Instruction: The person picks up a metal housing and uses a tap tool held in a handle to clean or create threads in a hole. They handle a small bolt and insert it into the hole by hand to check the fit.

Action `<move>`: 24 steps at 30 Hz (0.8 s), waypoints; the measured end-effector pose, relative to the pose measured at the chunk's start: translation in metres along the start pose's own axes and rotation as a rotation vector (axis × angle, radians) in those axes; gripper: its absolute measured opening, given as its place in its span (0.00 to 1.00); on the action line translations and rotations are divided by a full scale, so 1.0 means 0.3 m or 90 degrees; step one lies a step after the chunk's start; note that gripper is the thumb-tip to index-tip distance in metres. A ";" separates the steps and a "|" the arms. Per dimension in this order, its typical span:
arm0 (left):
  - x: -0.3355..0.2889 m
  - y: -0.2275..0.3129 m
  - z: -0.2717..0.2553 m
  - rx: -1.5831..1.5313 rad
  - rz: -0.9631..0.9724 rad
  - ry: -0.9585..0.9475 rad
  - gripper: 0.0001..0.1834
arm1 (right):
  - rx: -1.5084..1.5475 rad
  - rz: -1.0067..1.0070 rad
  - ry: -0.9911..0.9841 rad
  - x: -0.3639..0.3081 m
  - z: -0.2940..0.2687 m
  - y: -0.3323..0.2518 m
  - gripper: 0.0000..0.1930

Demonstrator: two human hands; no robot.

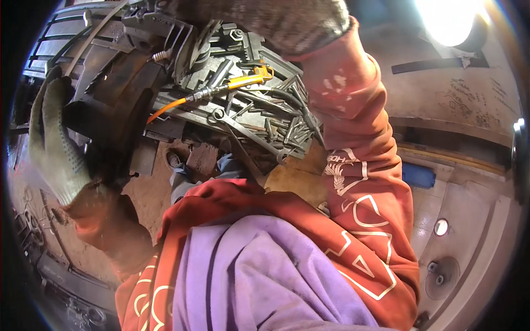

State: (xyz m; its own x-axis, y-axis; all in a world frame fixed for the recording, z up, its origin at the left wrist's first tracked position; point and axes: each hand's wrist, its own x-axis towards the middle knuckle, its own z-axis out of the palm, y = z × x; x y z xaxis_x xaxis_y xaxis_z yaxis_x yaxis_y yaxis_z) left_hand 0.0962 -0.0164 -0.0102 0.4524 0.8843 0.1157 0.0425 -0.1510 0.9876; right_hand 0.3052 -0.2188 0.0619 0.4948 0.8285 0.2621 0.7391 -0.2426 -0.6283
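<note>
My left hand [58, 140], in a pale knit work glove with dotted grip, is raised at the left beside a dark metal machine part [113, 96]. Its fingers stretch upward, open, and the dark fingertips are close to a long thin metal strip [94, 36]. Shadow hides the thumb side. My right hand [298, 25], in a dirty grey glove, reaches forward at the top edge; its fingers are out of sight, so any hold cannot be seen. Below it lies a yellow air blow gun [247, 81] with an orange hose [165, 112].
Under the blow gun, a metal tray or bench holds a heap of metal bits [284, 124], wrenches [240, 129] and a bolt [236, 35]. A bright lamp [450, 19] glares at upper right over a marked panel [458, 99]. A blue object [418, 175] rests at the right.
</note>
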 end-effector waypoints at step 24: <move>-0.307 0.026 -0.228 0.179 0.313 0.096 0.12 | -0.052 -0.143 0.079 -0.006 0.010 0.018 0.12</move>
State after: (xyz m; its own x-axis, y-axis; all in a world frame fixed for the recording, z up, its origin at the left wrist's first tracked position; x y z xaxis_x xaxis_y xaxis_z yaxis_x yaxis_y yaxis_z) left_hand -0.0060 -0.0688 -0.0061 0.3484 0.7307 0.5871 0.1034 -0.6525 0.7507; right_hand 0.3068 -0.2202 0.0559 0.3624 0.7991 0.4797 0.8688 -0.1033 -0.4842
